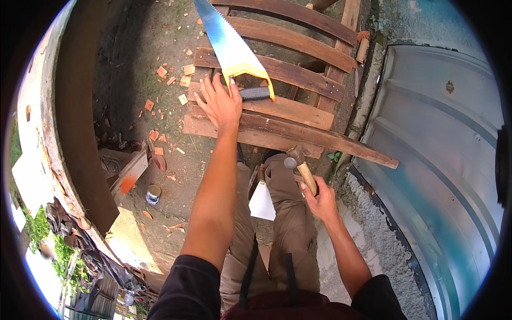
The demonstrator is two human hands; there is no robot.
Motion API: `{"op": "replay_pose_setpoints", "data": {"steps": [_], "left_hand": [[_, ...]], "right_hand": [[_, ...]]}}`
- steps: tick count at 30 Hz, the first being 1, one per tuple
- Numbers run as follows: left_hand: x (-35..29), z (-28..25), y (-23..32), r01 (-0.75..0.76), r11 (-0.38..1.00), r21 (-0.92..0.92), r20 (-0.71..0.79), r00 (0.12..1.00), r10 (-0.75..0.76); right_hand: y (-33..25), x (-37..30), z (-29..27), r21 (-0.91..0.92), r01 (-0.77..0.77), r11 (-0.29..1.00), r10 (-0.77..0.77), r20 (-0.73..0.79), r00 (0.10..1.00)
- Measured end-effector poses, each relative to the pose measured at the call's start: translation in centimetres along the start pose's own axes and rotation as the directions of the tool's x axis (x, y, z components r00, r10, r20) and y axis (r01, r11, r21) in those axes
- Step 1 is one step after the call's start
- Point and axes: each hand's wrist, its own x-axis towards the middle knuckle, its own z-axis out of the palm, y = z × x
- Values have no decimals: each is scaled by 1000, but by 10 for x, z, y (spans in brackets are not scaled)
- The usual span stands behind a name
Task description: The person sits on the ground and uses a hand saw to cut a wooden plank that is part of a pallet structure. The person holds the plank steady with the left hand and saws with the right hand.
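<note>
A slatted wooden frame of dark boards (293, 44) lies on the ground ahead of me. Across it rests a hand saw (226, 42) with a yellow and black handle, its blade aimed to the far left. My left hand (220, 102) is spread flat over the boards' left ends, with a finger against the saw handle's yellow edge. A loose long strip of wood (346, 143) lies along the near boards, jutting out to the right. In my right hand (321, 201) is a hammer (306, 173), gripped by its wooden handle above my right knee, its head apart from the boards.
Wood chips (150, 105) litter the ground on the left, near a small tin can (153, 195). A large board (69, 122) stands along the left. Bluish metal sheeting (426, 128) borders the right side. Something white (262, 204) shows between my legs.
</note>
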Motion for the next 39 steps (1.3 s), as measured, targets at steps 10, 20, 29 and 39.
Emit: {"op": "replay_pose_setpoints", "data": {"steps": [10,20,29,39], "left_hand": [[1,4,-1,25,999,43,28,999,-26],[2,0,2,5,1000,8,17,1000,-5],[1,2,1,-36,999,15,-42,998,37],[2,6,0,-20,999,45,-28,999,21]], "right_hand": [[-43,70,-17,-52,187,981,-182,91,979],[-43,92,-69,-226,186,956,-106,324,940],[-20,91,-122,-243,14,970,29,173,984],[-14,16,-51,500,-228,835,172,156,973]]}}
